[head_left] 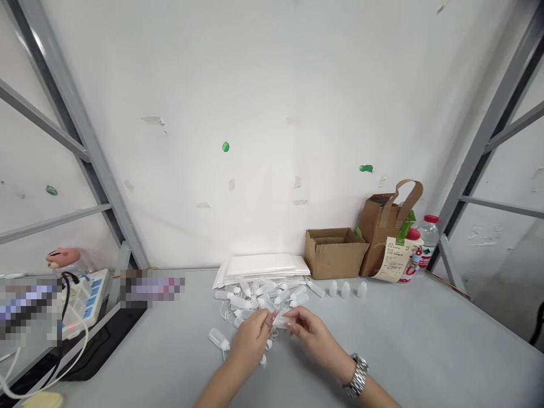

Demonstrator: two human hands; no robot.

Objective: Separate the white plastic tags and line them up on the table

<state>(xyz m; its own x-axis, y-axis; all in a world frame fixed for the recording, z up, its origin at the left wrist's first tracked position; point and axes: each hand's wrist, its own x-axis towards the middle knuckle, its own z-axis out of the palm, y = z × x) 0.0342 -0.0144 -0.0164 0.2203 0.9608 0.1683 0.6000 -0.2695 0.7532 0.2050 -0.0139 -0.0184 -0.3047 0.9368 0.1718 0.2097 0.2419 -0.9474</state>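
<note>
Between my two hands is a small translucent plastic bottle (282, 322), lying roughly sideways. My left hand (254, 335) pinches its left end, and the fingers of my right hand (309, 333) close on its right end. Behind and to the left of my hands spreads a loose pile of similar bottles (242, 303) with white caps and thin loops. One capped bottle (218, 338) lies apart, left of my left hand. Several small bottles, among them one at the right (361, 290), stand upright on the grey table (408, 345).
White flat packages (263, 265) lie against the wall behind the pile. An open cardboard box (336, 255), a brown paper bag (376, 226) and a red-capped bottle (428, 238) stand at the back right. At the left are a power strip (91, 300), cables and a black mat (104, 340).
</note>
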